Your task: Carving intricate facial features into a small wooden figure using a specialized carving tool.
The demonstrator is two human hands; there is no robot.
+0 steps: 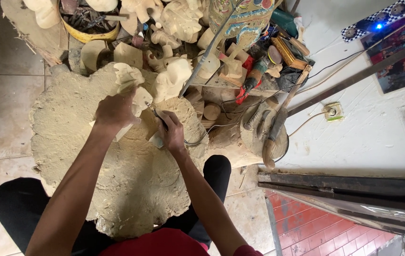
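My left hand (pixel 113 112) grips a pale carved wooden figure (pixel 135 90), holding it down on a dusty cloth-covered block (pixel 83 142) in front of me. My right hand (pixel 172 133) is closed around a small dark corded rotary tool (pixel 161 118), its tip against the wood beside the left hand. A thin cable (pixel 212 128) runs from the tool to the right. My legs in black trousers (pixel 17 204) lie on either side of the block.
Several unfinished pale wood carvings (pixel 174 78) pile up beyond the block, with a painted figure (pixel 242 19), a yellow bowl of tools (pixel 91 26) and a mallet (pixel 278 118). A wall socket (pixel 334 112) sits on the white wall at right; tiled floor at left.
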